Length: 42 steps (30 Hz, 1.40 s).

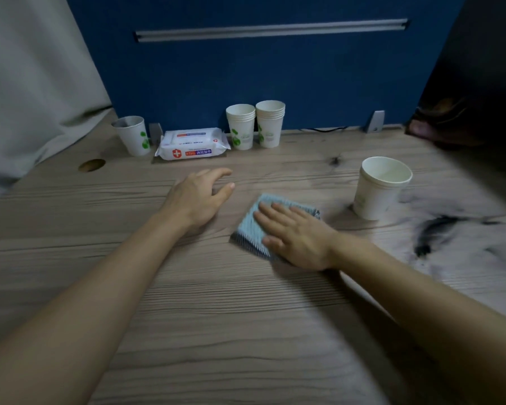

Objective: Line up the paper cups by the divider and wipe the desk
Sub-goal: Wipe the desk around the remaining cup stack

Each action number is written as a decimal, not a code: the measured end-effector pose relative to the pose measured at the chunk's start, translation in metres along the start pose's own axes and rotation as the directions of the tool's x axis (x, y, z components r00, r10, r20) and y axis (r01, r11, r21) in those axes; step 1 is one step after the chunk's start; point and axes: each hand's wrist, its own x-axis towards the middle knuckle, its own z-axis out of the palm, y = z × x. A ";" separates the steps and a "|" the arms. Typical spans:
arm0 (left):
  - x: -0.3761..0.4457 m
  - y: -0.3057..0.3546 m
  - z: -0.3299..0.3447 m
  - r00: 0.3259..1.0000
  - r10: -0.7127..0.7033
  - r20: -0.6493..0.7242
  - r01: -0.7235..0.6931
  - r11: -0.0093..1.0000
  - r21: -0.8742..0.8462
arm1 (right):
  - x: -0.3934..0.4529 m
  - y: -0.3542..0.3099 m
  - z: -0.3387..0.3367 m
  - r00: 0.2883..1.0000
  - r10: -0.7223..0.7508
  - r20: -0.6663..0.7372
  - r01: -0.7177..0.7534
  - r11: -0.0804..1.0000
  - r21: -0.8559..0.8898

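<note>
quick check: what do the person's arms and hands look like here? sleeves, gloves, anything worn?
Both forearms are bare as far as the frame shows: no sleeves, no gloves. The left hand and right hand show no rings, watch or bands at the wrists. Nails look short and plain. Nothing is marked or taped on either arm.

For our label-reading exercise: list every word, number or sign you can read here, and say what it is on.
Wet wipes pack: white cross on a red shield; the printed text appears upside down and is too blurred to read.
Paper cups by the divider: green leaf design, with no legible words.
Lone cup: faint print, unreadable.
</note>
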 end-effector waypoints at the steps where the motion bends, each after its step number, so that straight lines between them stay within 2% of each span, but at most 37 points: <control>1: -0.002 0.004 -0.001 1.000 0.003 -0.002 -0.003 1.000 0.001 | -0.015 0.000 0.002 1.000 -0.024 -0.008 0.024 1.000 0.006; 3: -0.007 0.013 -0.003 1.000 0.010 -0.001 -0.010 1.000 -0.005 | -0.039 0.010 0.001 1.000 -0.005 0.007 0.005 0.999 0.035; 6: -0.018 0.025 -0.007 1.000 0.011 0.005 -0.011 1.000 -0.026 | -0.054 0.024 -0.007 0.990 0.120 0.072 -0.123 0.991 0.044; 9: -0.033 0.036 -0.007 1.000 0.014 0.003 -0.014 1.000 -0.025 | -0.057 0.011 -0.007 0.979 0.195 0.052 -0.196 0.980 0.018; 14: -0.047 0.056 -0.001 0.999 0.035 -0.001 -0.035 0.999 -0.042 | -0.100 -0.027 0.015 0.998 0.040 -0.058 -0.039 0.999 0.020; 16: -0.050 0.065 0.001 0.999 0.041 0.009 -0.040 0.998 -0.056 | -0.120 -0.017 0.017 0.997 0.037 -0.065 -0.036 0.999 0.022; 20: -0.061 0.078 0.002 0.998 0.053 0.017 -0.052 0.997 -0.061 | -0.142 0.027 0.008 0.981 0.192 -0.007 -0.192 0.981 0.017; 23: -0.067 0.083 0.000 0.999 0.054 0.008 -0.054 0.998 -0.035 | -0.143 0.024 0.008 0.963 0.269 -0.003 -0.269 0.963 0.013; 25: -0.067 0.086 -0.001 0.999 0.044 0.009 -0.044 0.999 -0.031 | -0.141 -0.003 0.014 0.975 0.216 -0.047 -0.216 0.976 -0.003; 27: -0.065 0.091 -0.001 0.999 0.047 0.017 -0.047 0.998 -0.034 | -0.147 -0.032 0.024 0.990 0.102 -0.100 -0.102 0.995 0.005; 30: -0.062 0.100 0.000 0.997 0.072 0.032 -0.070 0.997 -0.035 | -0.167 -0.030 0.026 0.994 0.045 -0.097 -0.043 0.999 0.030; 32: -0.063 0.104 0.001 0.996 0.084 0.028 -0.083 0.996 -0.036 | -0.181 0.000 0.022 0.992 0.090 -0.088 -0.091 0.996 -0.006; 35: -0.067 0.106 0.000 0.995 0.095 0.031 -0.094 0.995 -0.034 | -0.196 0.047 0.010 0.961 0.277 -0.016 -0.277 0.960 -0.030; 37: -0.068 0.105 -0.001 0.995 0.098 0.031 -0.098 0.995 -0.026 | -0.196 0.054 0.009 0.937 0.350 -0.008 -0.350 0.937 -0.016; 39: -0.068 0.105 -0.001 0.995 0.094 0.033 -0.093 0.996 -0.018 | -0.189 0.037 0.013 0.944 0.327 -0.050 -0.329 0.944 -0.033; 42: -0.066 0.109 0.001 0.995 0.095 0.029 -0.094 0.995 -0.022 | -0.186 0.006 0.024 0.976 0.187 -0.116 -0.193 0.980 -0.043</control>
